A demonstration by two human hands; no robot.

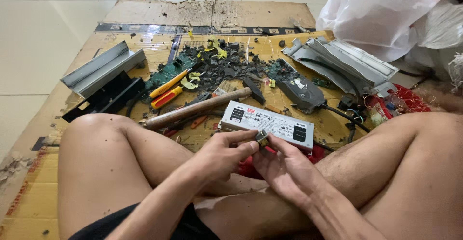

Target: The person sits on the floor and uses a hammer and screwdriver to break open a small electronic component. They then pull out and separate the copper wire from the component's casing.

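I sit cross-legged on cardboard. My left hand (226, 154) and my right hand (279, 165) meet in front of me and pinch a small metallic part (262, 137) between their fingertips. Just beyond the hands lies a long white rectangular power supply box (267, 123) with black labels at both ends. A hammer (202, 107) with a wooden handle and black head rests on the cardboard to its left.
Two yellow-and-red screwdrivers (166, 93) lie by a green circuit board (169, 71) and a pile of dark broken bits (226, 64). Grey metal housings (101, 68) lie left, bent casings (337, 59) right, a black module with cable (301, 93), white plastic bags (386, 13).
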